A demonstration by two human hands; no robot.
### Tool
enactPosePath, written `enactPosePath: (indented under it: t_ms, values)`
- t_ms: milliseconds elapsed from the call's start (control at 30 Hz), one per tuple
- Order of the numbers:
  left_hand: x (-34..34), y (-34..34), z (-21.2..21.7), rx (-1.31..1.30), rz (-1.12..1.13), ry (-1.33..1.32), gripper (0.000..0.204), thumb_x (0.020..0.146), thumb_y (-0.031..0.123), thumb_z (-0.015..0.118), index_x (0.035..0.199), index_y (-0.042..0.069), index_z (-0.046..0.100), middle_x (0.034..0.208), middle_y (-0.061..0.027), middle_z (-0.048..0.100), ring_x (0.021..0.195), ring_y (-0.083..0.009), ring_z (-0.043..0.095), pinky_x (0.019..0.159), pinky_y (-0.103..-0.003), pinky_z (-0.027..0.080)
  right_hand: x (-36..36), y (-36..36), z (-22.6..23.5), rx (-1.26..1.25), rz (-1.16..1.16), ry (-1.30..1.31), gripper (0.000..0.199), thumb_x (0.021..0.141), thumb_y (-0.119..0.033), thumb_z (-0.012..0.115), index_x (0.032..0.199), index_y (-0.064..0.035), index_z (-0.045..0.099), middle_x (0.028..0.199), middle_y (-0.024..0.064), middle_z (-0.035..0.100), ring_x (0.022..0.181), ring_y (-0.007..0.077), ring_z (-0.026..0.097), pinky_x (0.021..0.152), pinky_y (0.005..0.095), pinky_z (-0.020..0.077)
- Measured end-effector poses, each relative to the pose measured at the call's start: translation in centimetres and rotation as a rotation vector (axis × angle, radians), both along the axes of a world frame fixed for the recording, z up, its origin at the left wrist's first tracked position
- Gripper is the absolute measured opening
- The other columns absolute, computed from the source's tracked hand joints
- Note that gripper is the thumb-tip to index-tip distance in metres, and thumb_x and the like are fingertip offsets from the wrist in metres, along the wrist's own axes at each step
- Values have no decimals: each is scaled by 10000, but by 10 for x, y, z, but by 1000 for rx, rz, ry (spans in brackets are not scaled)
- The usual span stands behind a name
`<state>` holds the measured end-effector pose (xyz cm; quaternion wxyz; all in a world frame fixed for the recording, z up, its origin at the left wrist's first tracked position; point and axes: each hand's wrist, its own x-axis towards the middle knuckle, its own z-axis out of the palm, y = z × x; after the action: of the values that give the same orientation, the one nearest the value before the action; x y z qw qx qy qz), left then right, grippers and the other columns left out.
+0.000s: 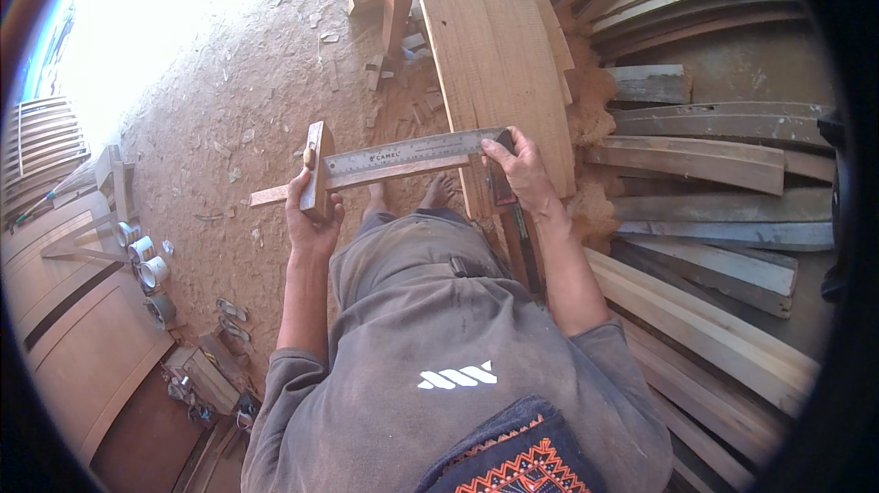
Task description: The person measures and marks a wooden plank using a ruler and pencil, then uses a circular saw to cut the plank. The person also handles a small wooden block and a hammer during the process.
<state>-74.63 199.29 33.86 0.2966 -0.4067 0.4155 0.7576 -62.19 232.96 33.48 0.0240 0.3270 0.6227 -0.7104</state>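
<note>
My left hand (314, 218) is closed around the block of a wooden marking gauge (318, 184), whose long thin beam runs to both sides of the block. Alongside the beam lies the steel ruled blade of a try square (403, 152), its left end touching or very close to the block. My right hand (524, 173) grips the square at its corner, by the dark stock. Both tools are held level above my lap. Beneath the right hand, a wide plank (494, 54) stretches away from me.
Stacked timber pieces (700, 182) fill the right side, beside heaps of sawdust (595, 118). Wooden panels (92, 337) and several white tins (146, 260) stand at the left. Wood scraps (394, 17) lie on the dusty floor (220, 127) ahead.
</note>
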Motion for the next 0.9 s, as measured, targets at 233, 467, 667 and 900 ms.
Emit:
enactPosePath:
  t_ms: [233, 467, 667, 900]
  values:
    - [-2, 3, 5, -3, 6, 4, 429, 886, 398, 765, 1182, 113, 645, 981, -37, 657, 733, -167, 651, 582, -270, 577, -1, -2, -3, 0, -13, 13, 196, 1001, -201, 715, 1095, -42, 649, 938, 1, 685, 868, 73, 612, 818, 256, 500]
    - [-3, 6, 8, 33, 16, 46, 423, 915, 424, 756, 1134, 74, 667, 904, -53, 672, 668, -165, 670, 530, -251, 593, -2, 15, -13, -145, -199, 39, 175, 986, -183, 741, 1083, -51, 680, 938, 7, 698, 840, 84, 627, 788, 262, 499]
    - [-10, 3, 13, -85, -90, 163, 485, 939, 402, 730, 1282, 71, 637, 978, -62, 696, 684, -154, 674, 521, -245, 571, -15, 56, -28, 182, -461, 81, 273, 957, -220, 777, 1126, -30, 679, 987, 59, 714, 874, 166, 651, 830, 312, 505]
    - [-16, 7, 19, -290, -361, 567, 684, 985, 290, 681, 1577, 60, 428, 1126, -108, 717, 701, -122, 637, 525, -256, 513, 24, 38, -25, 1062, -208, -200, 636, 900, -341, 806, 1355, 48, 591, 1255, 244, 649, 1181, 386, 621, 1002, 471, 489]
